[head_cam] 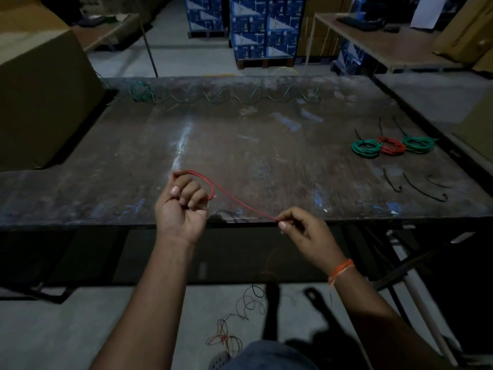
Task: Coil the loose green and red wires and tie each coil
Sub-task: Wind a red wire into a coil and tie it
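Left hand (184,206) curls around the first loop of a red wire (234,200) over the near desk (240,145) edge; right hand (298,227) pinches the same wire, stretched between them. The rest trails on the floor. Coil barely begun. Three finished coils (392,146) sit on the right of the desk: two green, one red, seemingly tied. One loose green wire (213,97) lies uncoiled along the far edge. About three spare black ties (424,189) wait nearby.

red wire (234,200) looped, taut between hands, green wire (226,98) loose at far edge
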`<state>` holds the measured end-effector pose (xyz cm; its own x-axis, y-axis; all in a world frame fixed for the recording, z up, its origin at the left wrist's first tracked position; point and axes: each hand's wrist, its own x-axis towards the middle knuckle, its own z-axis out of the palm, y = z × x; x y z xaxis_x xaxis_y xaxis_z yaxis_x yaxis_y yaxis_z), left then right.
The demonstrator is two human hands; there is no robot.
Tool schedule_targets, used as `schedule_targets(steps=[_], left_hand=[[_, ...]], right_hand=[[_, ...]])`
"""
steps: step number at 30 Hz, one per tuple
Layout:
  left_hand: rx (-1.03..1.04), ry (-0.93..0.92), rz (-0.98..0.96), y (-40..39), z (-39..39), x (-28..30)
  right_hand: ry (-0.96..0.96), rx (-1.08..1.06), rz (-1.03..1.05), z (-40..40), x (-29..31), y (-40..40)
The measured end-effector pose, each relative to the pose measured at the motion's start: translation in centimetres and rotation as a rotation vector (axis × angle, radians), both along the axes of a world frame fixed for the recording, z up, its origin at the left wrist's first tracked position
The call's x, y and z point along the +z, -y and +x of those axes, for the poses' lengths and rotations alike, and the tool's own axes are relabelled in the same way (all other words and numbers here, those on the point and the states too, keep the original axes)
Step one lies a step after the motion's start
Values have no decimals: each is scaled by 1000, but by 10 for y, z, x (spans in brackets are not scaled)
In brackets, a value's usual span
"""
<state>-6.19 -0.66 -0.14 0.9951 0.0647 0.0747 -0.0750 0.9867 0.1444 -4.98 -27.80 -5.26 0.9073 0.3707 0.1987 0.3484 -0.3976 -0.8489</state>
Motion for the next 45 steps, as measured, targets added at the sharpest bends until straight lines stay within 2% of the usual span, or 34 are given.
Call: schedule_targets(steps=[2, 4, 6, 9, 12, 17, 24, 30, 38, 45], left_hand=[[126, -118, 204, 7, 6, 5], [264, -221, 515, 22, 11, 7], [321, -234, 817, 37, 12, 5], [248, -167, 1120, 51, 5, 0], [164, -63, 1247, 55, 0, -4], [-32, -1, 1127, 53, -1, 1], [-129, 7, 1001, 56, -10, 7], [-224, 24, 897, 57, -16, 13], [-317, 73, 831, 62, -22, 14], [-352, 12, 600, 69, -24, 10]], right_hand=[[114, 53, -35, -2, 12, -5], [233, 110, -45, -4, 28, -16], [347, 147, -43, -5, 46, -28], [471, 136, -24, -1, 69, -39], [526, 117, -25, 8, 85, -46], [479, 71, 20, 17, 93, -50], [344, 18, 113, 19, 87, -48], [24, 111, 288, 15, 78, -44], [-20, 127, 454, 8, 74, -43], [-113, 92, 454, 1, 52, -42]])
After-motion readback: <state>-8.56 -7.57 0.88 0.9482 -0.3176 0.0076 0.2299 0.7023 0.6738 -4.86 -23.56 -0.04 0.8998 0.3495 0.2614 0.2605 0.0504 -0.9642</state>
